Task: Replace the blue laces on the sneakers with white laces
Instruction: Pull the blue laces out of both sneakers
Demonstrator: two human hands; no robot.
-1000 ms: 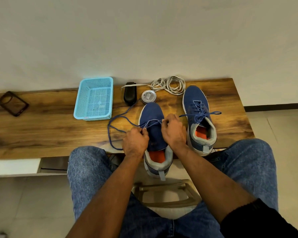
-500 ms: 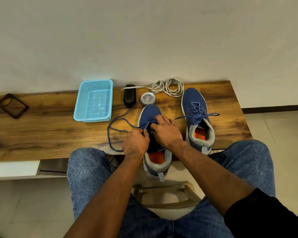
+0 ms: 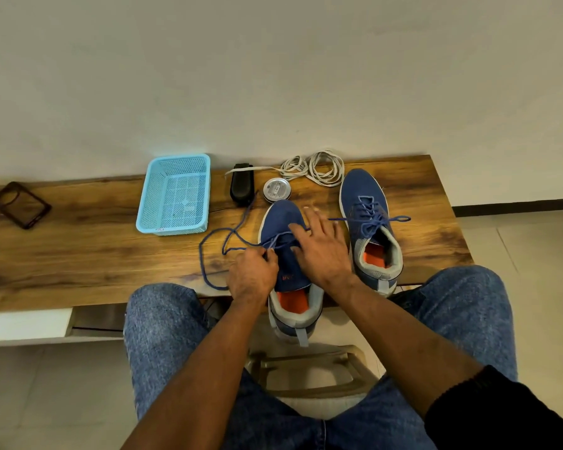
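Observation:
Two blue sneakers stand on the wooden table (image 3: 78, 254). The left sneaker (image 3: 281, 222) hangs partly over the front edge, its blue lace (image 3: 208, 254) pulled loose and trailing in a loop to the left. My left hand (image 3: 251, 277) pinches this lace at the shoe's left side. My right hand (image 3: 322, 248) lies over the shoe's top with its fingers spread. The right sneaker (image 3: 368, 203) is still laced in blue. White laces (image 3: 319, 165) lie coiled at the table's back edge.
A light blue mesh basket (image 3: 174, 193) sits left of the shoes. A black brush-like object (image 3: 241, 183) and a round tin (image 3: 276, 189) lie behind the left sneaker. A dark phone case (image 3: 18, 204) rests far left. My knees and a stool (image 3: 306, 371) are below.
My right hand let go of the lace, moved left over the shoe and spread its fingers. The left hand stayed pinching the lace at the shoe's left side.

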